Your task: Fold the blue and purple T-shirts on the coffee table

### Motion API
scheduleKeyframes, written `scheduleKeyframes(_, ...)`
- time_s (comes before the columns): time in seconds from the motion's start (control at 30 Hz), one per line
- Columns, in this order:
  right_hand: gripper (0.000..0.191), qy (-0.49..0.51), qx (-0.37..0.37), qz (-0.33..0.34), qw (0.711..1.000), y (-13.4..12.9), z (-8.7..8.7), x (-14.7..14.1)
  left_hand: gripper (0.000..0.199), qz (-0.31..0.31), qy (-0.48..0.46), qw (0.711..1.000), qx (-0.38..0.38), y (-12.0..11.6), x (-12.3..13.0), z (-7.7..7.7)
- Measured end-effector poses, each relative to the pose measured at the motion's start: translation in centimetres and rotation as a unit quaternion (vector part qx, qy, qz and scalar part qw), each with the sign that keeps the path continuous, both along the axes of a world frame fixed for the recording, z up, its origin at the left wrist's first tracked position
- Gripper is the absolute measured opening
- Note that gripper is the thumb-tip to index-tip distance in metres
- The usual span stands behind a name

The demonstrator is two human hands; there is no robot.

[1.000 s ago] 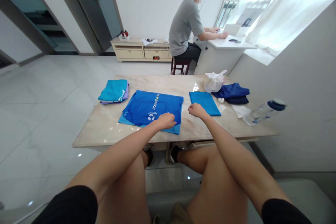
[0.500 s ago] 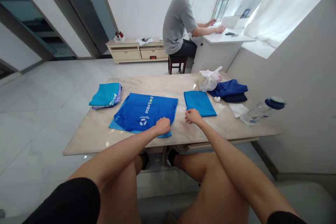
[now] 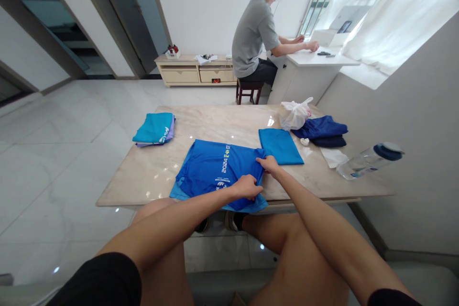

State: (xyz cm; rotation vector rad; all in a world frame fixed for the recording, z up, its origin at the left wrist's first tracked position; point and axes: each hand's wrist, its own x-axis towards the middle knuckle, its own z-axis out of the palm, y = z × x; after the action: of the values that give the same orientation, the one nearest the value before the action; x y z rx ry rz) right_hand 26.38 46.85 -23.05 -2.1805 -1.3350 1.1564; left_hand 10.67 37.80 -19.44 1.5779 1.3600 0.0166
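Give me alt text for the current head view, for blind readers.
A person's left hand and right hand grip the right edge of a printed blue garment on a pale table, between a folded teal stack and a folded blue cloth; beyond, another person sits at a white desk.

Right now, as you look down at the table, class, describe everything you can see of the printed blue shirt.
The blue shirt looks thin and smooth, with white "2024" lettering, a yellow mark and a white logo partly covered. It lies roughly flat, creased towards the right, over a lighter blue layer, its near side overhanging the table. The right hand pinches its far right corner; the left hand touches nearer, its grip partly hidden.
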Motion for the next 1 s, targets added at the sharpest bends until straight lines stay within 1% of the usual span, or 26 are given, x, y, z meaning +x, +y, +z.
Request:
scheduleKeyframes(0.1,0.027,-0.016,0.037,-0.011,0.999,0.5,1.6,-0.4,0.029,0.016,-0.020,0.999,0.035,-0.8,-1.3,0.6)
scheduleKeyframes(0.2,0.032,-0.030,0.080,-0.012,0.996,1.3,3.7,-1.7,0.032,0.048,-0.039,0.997,0.050,-1.2,-3.5,1.0)
scheduleKeyframes(0.27,0.032,-0.033,0.107,-0.009,0.994,1.8,5.1,-3.3,0.030,0.072,-0.055,0.994,0.057,-1.3,-5.5,1.2)
scheduleKeyframes(0.33,0.027,-0.027,0.129,-0.007,0.991,2.4,6.2,-5.4,0.030,0.096,-0.068,0.991,0.068,-1.3,-7.7,1.2)
scheduleKeyframes(0.43,0.020,-0.006,0.149,-0.009,0.989,3.3,7.1,-8.9,0.027,0.134,-0.075,0.983,0.099,-1.1,-11.3,0.8)
scheduleKeyframes(0.53,0.014,0.016,0.159,-0.009,0.987,4.3,7.6,-12.5,0.020,0.174,-0.073,0.972,0.137,-0.9,-15.0,0.2)
scheduleKeyframes(0.63,0.014,0.023,0.159,-0.002,0.987,4.8,7.6,-15.7,0.014,0.222,-0.069,0.958,0.167,-1.2,-18.0,-0.5)
scheduleKeyframes(0.73,0.019,0.018,0.153,0.012,0.988,4.8,7.5,-18.1,0.015,0.261,-0.061,0.948,0.172,-2.0,-19.7,-1.4)
scheduleKeyframes(0.83,0.020,0.004,0.140,0.028,0.990,4.9,7.3,-19.6,0.019,0.289,-0.058,0.943,0.156,-2.8,-20.0,-2.3)
scheduleKeyframes(0.9,0.017,-0.009,0.125,0.040,0.991,5.2,7.3,-20.0,0.036,0.282,-0.057,0.945,0.156,-3.2,-20.1,-2.9)
scheduleKeyframes(0.93,0.017,-0.016,0.117,0.046,0.992,5.4,7.3,-20.1,0.044,0.266,-0.055,0.948,0.166,-3.4,-20.2,-3.1)
scheduleKeyframes(0.97,0.018,-0.023,0.111,0.052,0.992,5.5,7.3,-20.1,0.046,0.244,-0.050,0.951,0.182,-3.5,-20.3,-3.3)
scheduleKeyframes(1.0,0.020,-0.030,0.108,0.057,0.992,5.7,7.3,-20.1,0.040,0.219,-0.042,0.954,0.200,-3.7,-20.6,-3.6)
